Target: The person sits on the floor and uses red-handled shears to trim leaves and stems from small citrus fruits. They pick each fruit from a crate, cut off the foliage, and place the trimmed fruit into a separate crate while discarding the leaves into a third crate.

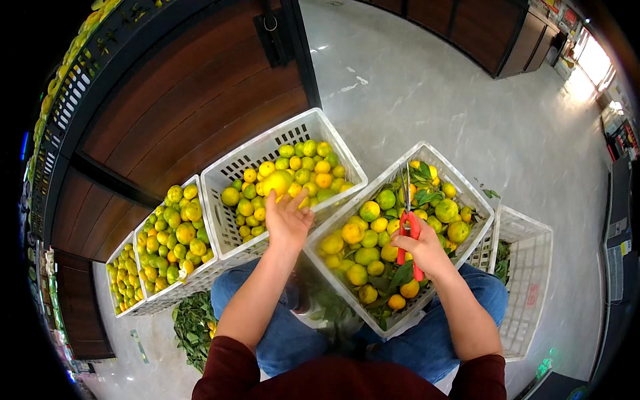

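Over the middle white crate, my left hand is palm up with its fingers spread. A yellow-green mandarin, looking larger than those around it, shows just beyond the fingertips; whether it touches them I cannot tell. My right hand is closed round red-handled clippers, whose narrow blades point away from me. The clippers are above a second white crate between my knees. It holds many mandarins, yellow, orange and green, some with leaves attached.
Two more crates of mandarins stand in a row at the left. A crate with leaves is at the right, partly behind the near one. Cut leaves lie heaped on the floor at lower left. A dark wooden cabinet borders the crates.
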A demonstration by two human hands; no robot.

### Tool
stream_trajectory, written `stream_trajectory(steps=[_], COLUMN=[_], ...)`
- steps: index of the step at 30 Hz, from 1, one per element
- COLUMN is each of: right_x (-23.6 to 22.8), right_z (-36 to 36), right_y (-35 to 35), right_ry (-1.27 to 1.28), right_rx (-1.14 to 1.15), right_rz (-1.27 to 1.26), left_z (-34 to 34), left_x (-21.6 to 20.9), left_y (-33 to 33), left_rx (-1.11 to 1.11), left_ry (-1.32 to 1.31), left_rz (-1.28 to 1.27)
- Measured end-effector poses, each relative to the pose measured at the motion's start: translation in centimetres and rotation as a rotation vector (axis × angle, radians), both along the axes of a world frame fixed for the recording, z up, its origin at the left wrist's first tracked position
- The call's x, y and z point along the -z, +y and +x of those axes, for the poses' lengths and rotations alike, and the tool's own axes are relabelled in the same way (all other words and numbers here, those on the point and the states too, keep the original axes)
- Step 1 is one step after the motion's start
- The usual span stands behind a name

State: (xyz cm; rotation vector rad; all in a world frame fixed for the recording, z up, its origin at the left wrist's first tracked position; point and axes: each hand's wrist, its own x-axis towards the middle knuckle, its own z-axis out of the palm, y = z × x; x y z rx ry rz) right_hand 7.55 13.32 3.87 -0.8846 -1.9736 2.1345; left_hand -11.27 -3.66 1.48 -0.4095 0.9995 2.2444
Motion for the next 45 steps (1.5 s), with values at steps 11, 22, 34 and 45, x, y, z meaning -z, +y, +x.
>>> stream_trajectory(steps=[11,22,34,45], right_x=[-0.4,-0.7,-0.2,1.4], right_z=[0.3,1.0,0.5,-0.1], right_y=[0.8,1.6,-0.2,-1.2], right_ry=[0.06,0.051,-0.049,-0.112], right_rx=[0.014,0.036,-0.067,-0.125], right_rz=[0.158,0.13,0.255,0.312], left_z=[4.7,4.1,4.6,5.7], left_x=[9.3,9.0,2.7,-1.6], left_y=[3.8,5.3,3.2,0.8], left_rx=[1.095,0.895,0.389,0.227], left_ry=[1.72,1.428,1.315,1.652], left_rz=[-1.389,-1.003,-0.66,-0.594])
